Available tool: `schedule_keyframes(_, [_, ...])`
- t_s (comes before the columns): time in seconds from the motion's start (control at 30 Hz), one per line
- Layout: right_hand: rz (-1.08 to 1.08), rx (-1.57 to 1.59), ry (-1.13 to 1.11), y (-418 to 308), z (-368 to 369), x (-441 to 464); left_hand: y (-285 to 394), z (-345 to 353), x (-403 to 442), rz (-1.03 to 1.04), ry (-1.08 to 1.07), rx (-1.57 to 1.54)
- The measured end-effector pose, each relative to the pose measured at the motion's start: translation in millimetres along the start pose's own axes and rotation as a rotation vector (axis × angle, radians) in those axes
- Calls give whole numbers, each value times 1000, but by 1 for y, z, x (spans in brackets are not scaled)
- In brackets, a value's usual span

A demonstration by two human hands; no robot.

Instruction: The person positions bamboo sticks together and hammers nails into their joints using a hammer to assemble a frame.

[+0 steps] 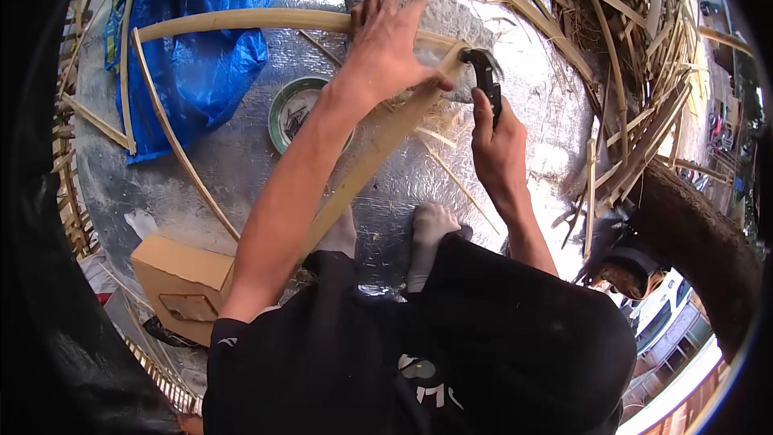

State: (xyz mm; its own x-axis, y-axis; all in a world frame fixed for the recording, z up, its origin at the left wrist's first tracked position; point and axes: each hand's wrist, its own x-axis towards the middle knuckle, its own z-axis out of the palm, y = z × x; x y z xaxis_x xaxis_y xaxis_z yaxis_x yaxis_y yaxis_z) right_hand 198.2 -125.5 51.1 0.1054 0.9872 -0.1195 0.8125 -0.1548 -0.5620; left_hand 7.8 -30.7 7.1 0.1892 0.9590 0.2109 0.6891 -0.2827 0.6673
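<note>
My right hand (501,145) is closed around the dark handle of a hammer (488,80). The hammer's head is at the corner where two bamboo strips meet, over a grey stone block (459,20). My left hand (386,52) has its fingers stretched out and spread across the upper bamboo strip (250,19), on the block's left side. Its thumb reaches the slanting bamboo strip (378,149), which runs down toward my legs. Whether a nail sits under the hammer head is too small to tell.
Left of my arm stands a green-rimmed bowl (278,125) with small dark pieces inside. A blue tarp (201,72) lies at upper left, a cardboard box (181,274) at lower left. Loose bamboo strips (644,105) pile up on the right, near a thick log (692,225).
</note>
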Motion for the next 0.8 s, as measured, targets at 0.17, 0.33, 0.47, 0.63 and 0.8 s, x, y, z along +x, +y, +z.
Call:
schedule_keyframes(0.17, [-360,13,328,38,4,-12,-7,5,-8,-38,-72,23])
schedule_keyframes(0.33, [188,312,-40,6,-23,-5,-5,-1,0,-43,-67,49])
schedule_keyframes(0.47, [246,519,101,27,-26,-16,-7,-11,-10,93,12,93])
schedule_keyframes(0.63, [336,283,121,84,-18,-21,-31,-97,-81,-274,372,339])
schedule_keyframes(0.8, [474,464,148,96,-8,-23,-129,-151,-175,-1063,441,-45])
